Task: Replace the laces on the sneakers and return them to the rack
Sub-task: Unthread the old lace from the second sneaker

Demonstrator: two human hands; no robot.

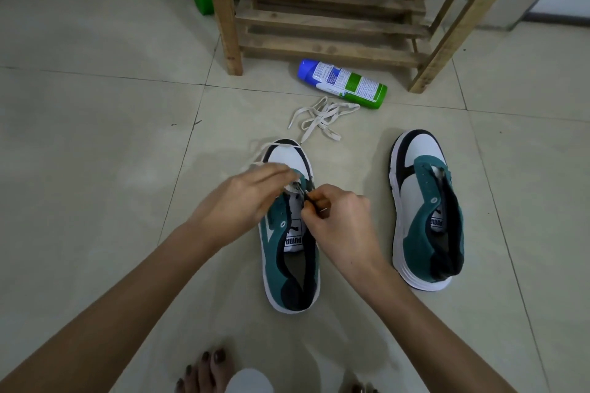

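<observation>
Two teal, white and black sneakers stand on the tiled floor, toes pointing away from me. Both my hands work over the eyelets of the left sneaker (289,252). My left hand (242,198) pinches a white lace (271,146) that loops over the shoe's toe. My right hand (338,214) pinches the lace end at an eyelet near the tongue. The right sneaker (424,210) has no lace and stands apart to the right. A second loose white lace (321,118) lies in a tangle on the floor beyond the left shoe.
A wooden rack (329,22) stands at the back, its lowest slats near the floor. A blue and green spray can (343,83) lies on its side in front of it. A green object (202,0) sits behind the rack's left leg. My bare toes (204,367) show at the bottom.
</observation>
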